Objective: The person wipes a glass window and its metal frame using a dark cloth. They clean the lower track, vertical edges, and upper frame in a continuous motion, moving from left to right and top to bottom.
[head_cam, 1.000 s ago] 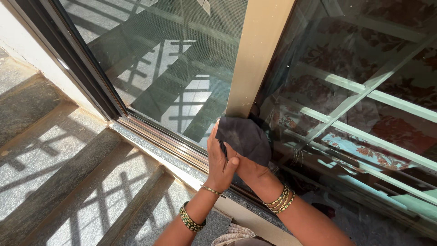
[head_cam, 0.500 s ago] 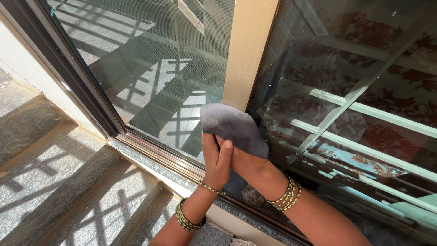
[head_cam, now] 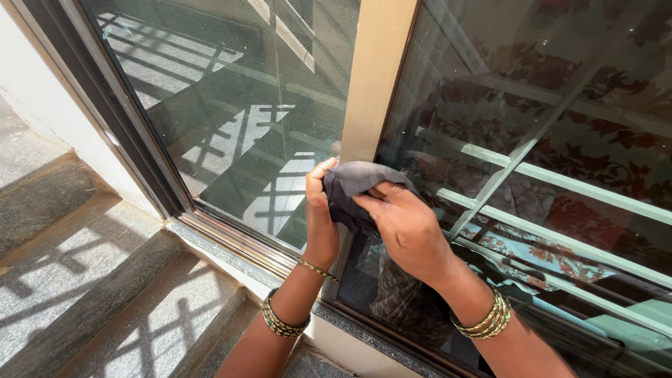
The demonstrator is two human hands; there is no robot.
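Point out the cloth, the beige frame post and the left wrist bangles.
cloth [head_cam: 350, 183], head view, on its grey top fold.
frame post [head_cam: 374, 77], head view, on its beige face above the hands.
left bangles [head_cam: 282, 324], head view, on the green-gold stack.

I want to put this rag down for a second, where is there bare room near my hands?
The stone steps, left of the window track, lie bare, as does the granite sill strip beside it. It is crowded at the beige frame post, where left hand and right hand grip the dark cloth.
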